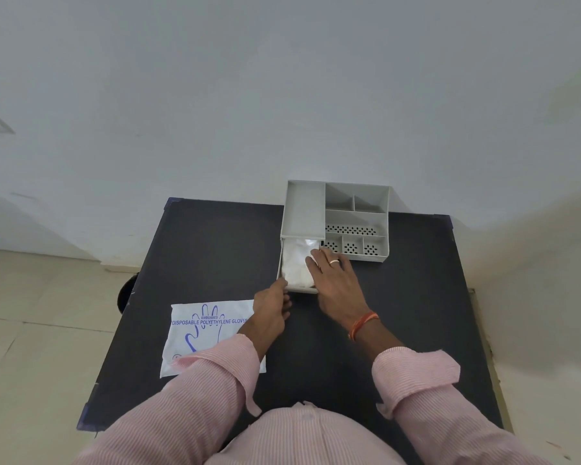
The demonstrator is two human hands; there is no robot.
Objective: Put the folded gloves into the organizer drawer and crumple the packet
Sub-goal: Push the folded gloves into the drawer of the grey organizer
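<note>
A grey organizer (356, 209) stands at the table's far edge. Its drawer (280, 263) is pulled out toward me on the left side. White folded gloves (294, 263) lie inside the drawer. My right hand (334, 280) rests flat on the gloves with fingers spread, pressing them down. My left hand (271, 305) grips the drawer's front left corner with thumb and fingers. The white glove packet (208, 327) with blue print lies flat on the table at the near left, partly under my left sleeve.
The dark table (215, 250) reaches to a white wall behind. The organizer's open compartments (354, 229) on the right hold nothing visible. A dark round object (125, 293) shows past the table's left edge, above a tiled floor.
</note>
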